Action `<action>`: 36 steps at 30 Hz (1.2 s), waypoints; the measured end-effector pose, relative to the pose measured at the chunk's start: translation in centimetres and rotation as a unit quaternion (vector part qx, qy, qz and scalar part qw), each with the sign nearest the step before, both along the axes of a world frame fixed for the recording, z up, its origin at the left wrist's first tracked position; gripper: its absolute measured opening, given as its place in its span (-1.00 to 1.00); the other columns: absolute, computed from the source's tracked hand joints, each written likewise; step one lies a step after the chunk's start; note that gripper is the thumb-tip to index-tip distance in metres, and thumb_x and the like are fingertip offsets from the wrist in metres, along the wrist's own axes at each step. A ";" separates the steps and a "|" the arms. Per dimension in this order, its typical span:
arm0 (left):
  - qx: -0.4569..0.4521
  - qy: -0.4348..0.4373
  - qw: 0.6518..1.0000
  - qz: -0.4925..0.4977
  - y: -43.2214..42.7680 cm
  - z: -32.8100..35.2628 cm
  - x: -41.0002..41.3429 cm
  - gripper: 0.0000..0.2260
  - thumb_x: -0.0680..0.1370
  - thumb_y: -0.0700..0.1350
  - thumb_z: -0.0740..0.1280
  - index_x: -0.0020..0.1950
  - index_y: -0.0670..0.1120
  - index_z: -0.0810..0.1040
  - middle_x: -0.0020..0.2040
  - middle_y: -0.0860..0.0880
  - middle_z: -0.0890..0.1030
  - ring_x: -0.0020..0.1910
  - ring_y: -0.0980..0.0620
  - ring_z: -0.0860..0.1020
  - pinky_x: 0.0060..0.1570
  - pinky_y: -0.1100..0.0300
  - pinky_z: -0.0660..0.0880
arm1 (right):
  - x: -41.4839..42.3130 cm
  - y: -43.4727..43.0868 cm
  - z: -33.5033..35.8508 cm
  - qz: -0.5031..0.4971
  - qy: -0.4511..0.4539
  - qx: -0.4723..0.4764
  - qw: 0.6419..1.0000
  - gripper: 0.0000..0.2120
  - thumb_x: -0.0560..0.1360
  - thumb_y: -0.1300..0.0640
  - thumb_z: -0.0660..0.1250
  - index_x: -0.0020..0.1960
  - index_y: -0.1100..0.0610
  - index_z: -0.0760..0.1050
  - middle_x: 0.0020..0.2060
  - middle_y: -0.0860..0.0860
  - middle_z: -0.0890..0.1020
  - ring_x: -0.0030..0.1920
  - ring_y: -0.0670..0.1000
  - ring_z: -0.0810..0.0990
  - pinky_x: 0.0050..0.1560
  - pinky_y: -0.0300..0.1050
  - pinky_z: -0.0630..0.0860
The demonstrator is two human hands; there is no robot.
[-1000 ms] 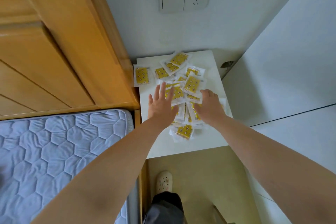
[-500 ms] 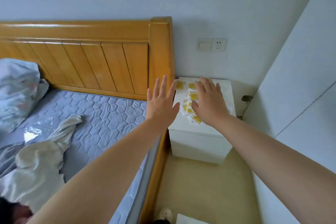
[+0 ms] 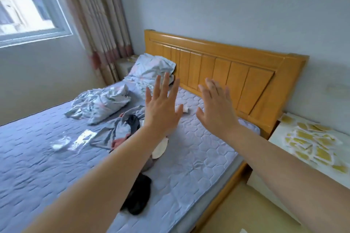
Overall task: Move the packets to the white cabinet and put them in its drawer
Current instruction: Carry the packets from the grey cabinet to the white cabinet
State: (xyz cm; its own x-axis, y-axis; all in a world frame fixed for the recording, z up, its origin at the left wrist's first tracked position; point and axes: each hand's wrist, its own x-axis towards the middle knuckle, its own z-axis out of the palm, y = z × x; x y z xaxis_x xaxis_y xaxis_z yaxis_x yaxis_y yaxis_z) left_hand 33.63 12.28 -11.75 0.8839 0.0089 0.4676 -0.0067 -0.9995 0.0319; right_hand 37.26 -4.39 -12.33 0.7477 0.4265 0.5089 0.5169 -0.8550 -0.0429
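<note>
While my arms reach over the bed [image 3: 198, 157], my left grip [image 3: 161, 111] and right grip [image 3: 216, 111] are spread and hold nothing. The packets [image 3: 310, 143] lie scattered on the cabinet [image 3: 265, 185], well apart.

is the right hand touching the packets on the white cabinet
Apart. The head view shows the right hand held open above the bed, while the packets lie to its right on the white cabinet.
</note>
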 end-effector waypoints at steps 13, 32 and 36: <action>0.047 -0.059 0.956 0.283 38.1 2.8 -41.8 -0.35 0.56 0.12 0.20 0.58 -0.03 0.03 0.58 -0.15 0.03 0.54 -0.22 0.02 0.38 -0.30 0.08 | -33.3 42.0 3.0 0.254 -0.056 0.030 0.965 -0.40 0.36 0.05 0.42 0.33 0.23 0.37 0.35 0.22 0.40 0.38 0.25 0.35 0.34 0.33 0.22; 0.069 -0.059 0.869 0.486 58.3 5.9 -71.0 -0.28 0.50 0.07 0.30 0.57 0.00 0.03 0.57 -0.14 0.08 0.53 -0.21 0.07 0.32 -0.38 0.14 | -59.0 69.6 6.4 0.455 -0.059 0.039 0.888 -0.37 0.36 0.07 0.43 0.36 0.26 0.36 0.38 0.25 0.38 0.39 0.26 0.34 0.32 0.30 0.27; 0.080 -0.058 0.870 0.482 63.4 6.7 -79.9 -0.33 0.57 0.08 0.19 0.58 0.03 -0.09 0.59 -0.09 -0.10 0.56 -0.14 -0.11 0.40 -0.32 -0.02 | -67.7 74.4 6.6 0.460 -0.057 0.055 0.885 -0.39 0.40 0.10 0.38 0.39 0.24 0.32 0.41 0.24 0.32 0.42 0.26 0.27 0.37 0.29 0.22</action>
State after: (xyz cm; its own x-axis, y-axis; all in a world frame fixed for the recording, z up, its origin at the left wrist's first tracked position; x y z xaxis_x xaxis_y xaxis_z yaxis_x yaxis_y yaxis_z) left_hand -46.27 75.68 -5.02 0.4478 0.6477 0.6165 0.8442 -0.5334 -0.0528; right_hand -30.41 69.97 -5.69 0.0519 0.7703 0.6356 0.9979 -0.0652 -0.0025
